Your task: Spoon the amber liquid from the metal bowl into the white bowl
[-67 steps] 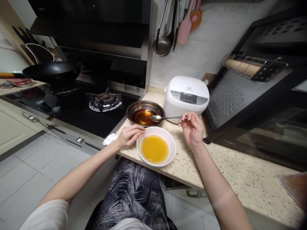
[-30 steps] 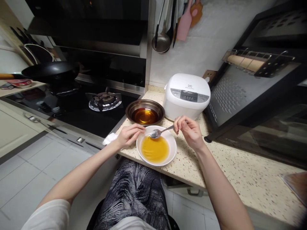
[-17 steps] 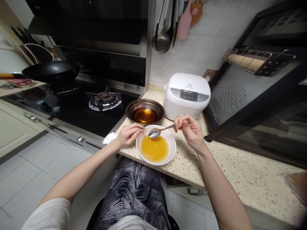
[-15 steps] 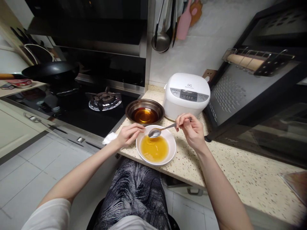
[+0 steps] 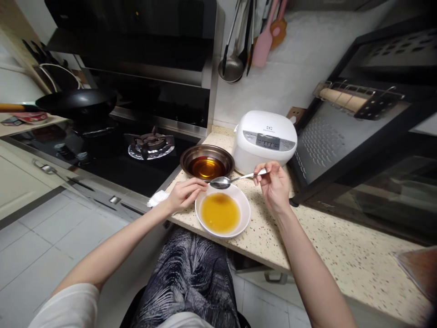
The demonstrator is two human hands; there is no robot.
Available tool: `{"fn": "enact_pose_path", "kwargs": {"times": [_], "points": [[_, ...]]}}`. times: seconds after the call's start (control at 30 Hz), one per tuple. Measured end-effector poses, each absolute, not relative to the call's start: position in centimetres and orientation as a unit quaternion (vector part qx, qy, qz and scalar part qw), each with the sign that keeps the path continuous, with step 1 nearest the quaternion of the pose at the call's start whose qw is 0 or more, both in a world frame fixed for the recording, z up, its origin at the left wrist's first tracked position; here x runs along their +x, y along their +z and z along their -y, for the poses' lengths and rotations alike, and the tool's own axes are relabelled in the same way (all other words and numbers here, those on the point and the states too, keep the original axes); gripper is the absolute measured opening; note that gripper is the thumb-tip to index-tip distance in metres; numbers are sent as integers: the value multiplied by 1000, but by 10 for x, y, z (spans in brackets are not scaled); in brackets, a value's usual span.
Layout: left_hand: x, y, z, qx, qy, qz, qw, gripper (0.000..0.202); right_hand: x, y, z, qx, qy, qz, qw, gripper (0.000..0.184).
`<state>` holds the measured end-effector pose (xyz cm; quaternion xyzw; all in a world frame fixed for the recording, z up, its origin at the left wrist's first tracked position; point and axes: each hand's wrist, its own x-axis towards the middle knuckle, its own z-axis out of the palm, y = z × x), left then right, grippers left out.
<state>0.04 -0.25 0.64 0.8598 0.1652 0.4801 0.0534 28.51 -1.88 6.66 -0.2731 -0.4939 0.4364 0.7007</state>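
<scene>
A white bowl [image 5: 222,232] of yellow-orange liquid [image 5: 220,213] stands at the counter's front edge. My left hand [image 5: 184,195] is at its upper left rim, thumb and fingers closed loosely there; the exact contact is partly hidden. Between the fingers of my right hand [image 5: 273,184] is the handle of a metal spoon [image 5: 221,182], its bowl end over the far rim, above the liquid and close to my left fingertips. Just behind, a brown-tinted metal basin [image 5: 184,160] holds darker amber liquid.
A white rice cooker [image 5: 264,139] sits behind my right hand. To the left lies a gas stove [image 5: 150,175] with a black wok [image 5: 77,102]. White crumpled tissue [image 5: 158,197] is beside my left wrist. Utensils, including a ladle [image 5: 232,69], hang on the wall.
The spoon has risen from over the liquid toward the bowl's far rim and now lies flatter. My left hand has stayed at the rim. The whole view has shifted slightly.
</scene>
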Motion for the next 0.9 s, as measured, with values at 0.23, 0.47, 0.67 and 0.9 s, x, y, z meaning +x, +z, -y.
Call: {"fn": "enact_pose_path", "kwargs": {"times": [0.23, 0.47, 0.67, 0.9], "points": [[0, 6, 2, 861, 479, -164, 52, 23, 283, 61, 15, -279, 424, 489, 710, 43], [0, 6, 2, 862, 475, -164, 56, 23, 282, 54, 4, -295, 405, 469, 727, 35], [-1, 4, 2, 862, 475, -166, 58, 24, 274, 41, -8, -289, 419, 476, 717, 37], [0, 4, 1, 860, 478, -165, 66, 25, 262, 36, -12, -281, 449, 514, 674, 37]]}}
